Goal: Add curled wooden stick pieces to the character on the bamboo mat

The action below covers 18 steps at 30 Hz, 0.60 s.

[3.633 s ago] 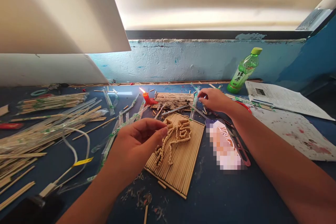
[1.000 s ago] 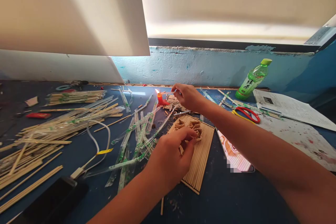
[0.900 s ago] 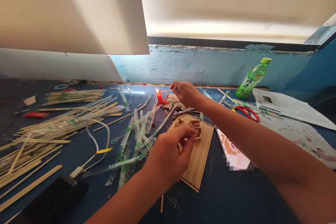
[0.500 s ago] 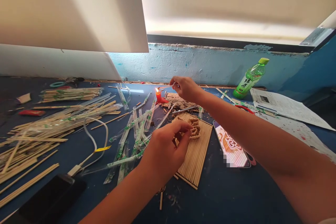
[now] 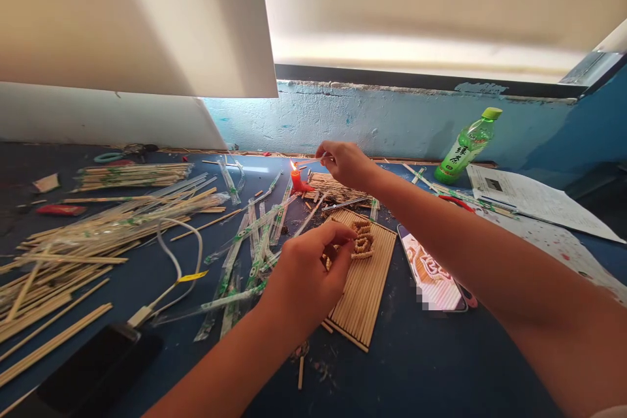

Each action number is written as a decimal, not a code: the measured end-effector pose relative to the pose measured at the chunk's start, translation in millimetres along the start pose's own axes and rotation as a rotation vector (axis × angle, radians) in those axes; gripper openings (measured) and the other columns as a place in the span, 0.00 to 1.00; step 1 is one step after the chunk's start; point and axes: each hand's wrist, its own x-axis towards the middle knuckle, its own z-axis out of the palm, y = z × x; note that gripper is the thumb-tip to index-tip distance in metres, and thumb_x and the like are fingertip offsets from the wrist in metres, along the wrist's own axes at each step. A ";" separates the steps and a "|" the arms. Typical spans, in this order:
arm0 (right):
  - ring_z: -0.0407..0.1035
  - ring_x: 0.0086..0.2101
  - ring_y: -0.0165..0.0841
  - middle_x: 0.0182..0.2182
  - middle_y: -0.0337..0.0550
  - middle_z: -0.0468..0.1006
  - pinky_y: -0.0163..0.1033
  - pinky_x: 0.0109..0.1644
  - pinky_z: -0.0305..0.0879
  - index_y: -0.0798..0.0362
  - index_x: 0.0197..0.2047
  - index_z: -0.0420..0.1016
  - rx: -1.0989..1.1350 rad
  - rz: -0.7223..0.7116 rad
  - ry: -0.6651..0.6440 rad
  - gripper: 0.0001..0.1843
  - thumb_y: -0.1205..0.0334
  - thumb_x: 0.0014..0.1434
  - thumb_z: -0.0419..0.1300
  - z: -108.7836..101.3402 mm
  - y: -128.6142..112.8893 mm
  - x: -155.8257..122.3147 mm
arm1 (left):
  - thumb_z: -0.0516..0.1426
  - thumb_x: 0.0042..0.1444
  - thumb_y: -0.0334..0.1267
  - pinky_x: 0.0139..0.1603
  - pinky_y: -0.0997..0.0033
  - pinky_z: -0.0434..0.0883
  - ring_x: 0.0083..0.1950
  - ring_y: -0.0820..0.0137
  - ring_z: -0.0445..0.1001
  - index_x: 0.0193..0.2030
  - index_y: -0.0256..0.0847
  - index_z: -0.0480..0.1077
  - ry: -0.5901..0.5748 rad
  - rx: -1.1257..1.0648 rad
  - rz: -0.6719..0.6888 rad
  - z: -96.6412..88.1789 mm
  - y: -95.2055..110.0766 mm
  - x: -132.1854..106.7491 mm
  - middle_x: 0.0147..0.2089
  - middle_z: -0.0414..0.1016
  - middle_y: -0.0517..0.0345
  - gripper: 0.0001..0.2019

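Note:
Pinched in my right hand is a thin stick, its far end at the flame of a lit red candle. The candle stands upright with a red base spread at its foot. My left hand has thumb and forefinger pressed together above a flat panel of wooden sticks laid side by side. Whatever sits between those fingertips is too small to make out. Beside them on the panel rises a small curved shape built of short stick pieces, partly hidden by my left fingers.
Loose chopsticks and torn plastic wrappers cover the left and middle. A black power bank with a white cable lies front left. On the right are a phone, a green tea bottle and printed paper.
The candle flame leans and looks taller than before. Both hands have stayed almost in the same places, with the stick still held at the flame.

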 end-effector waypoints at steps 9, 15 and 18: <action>0.58 0.26 0.29 0.28 0.44 0.74 0.38 0.34 0.53 0.58 0.45 0.75 -0.012 0.024 -0.021 0.12 0.68 0.63 0.52 -1.5 -0.1 0.3 | 0.57 0.61 0.36 0.38 0.70 0.70 0.34 0.73 0.75 0.43 0.46 0.74 0.001 0.009 -0.002 1.8 -1.7 -0.5 0.36 0.79 0.65 0.05; 0.60 0.26 0.29 0.30 0.45 0.75 0.38 0.34 0.54 0.58 0.46 0.75 0.001 0.029 -0.028 0.13 0.68 0.64 0.51 -3.4 -1.9 -1.3 | 0.57 0.61 0.36 0.39 0.69 0.71 0.34 0.71 0.76 0.43 0.46 0.74 -0.002 0.027 0.002 2.1 -2.0 -0.5 0.36 0.80 0.63 0.06; 0.61 0.27 0.30 0.31 0.46 0.76 0.38 0.35 0.54 0.57 0.46 0.75 0.018 0.035 -0.035 0.14 0.68 0.63 0.50 -3.3 -3.9 -1.3 | 0.57 0.61 0.36 0.39 0.68 0.71 0.35 0.70 0.76 0.43 0.46 0.74 -0.006 0.049 -0.006 2.0 -1.5 -0.8 0.37 0.80 0.62 0.06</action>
